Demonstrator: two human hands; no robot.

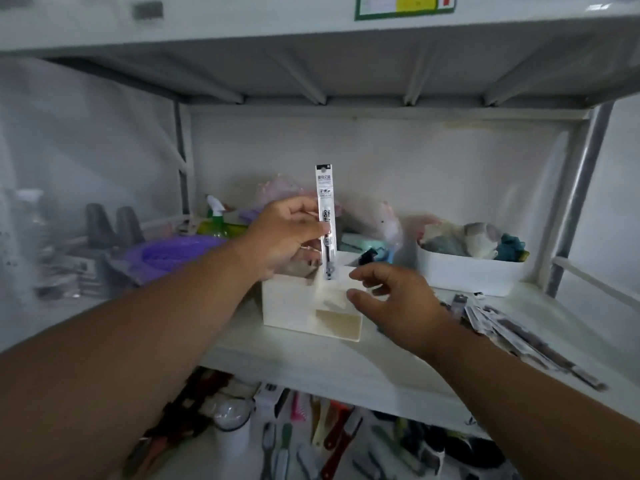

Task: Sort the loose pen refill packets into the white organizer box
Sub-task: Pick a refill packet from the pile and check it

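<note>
My left hand [287,233] pinches one long pen refill packet [325,188] and holds it upright, its lower end down at the top of the white organizer box [294,303]. The box stands on the middle shelf, with a small open slot in its front. Just right of the box, my right hand [391,299] hovers with fingers loosely spread, holding nothing, its thumb close to the box's front corner. A pile of several loose refill packets [512,334] lies on the shelf to the right, partly hidden behind my right forearm.
A white tray [464,275] of soft items sits at the back right. A purple basket [173,254] and a green spray bottle [216,220] stand at the left. Metal shelf posts [585,188] frame the sides. The lower shelf [311,438] holds combs and tools.
</note>
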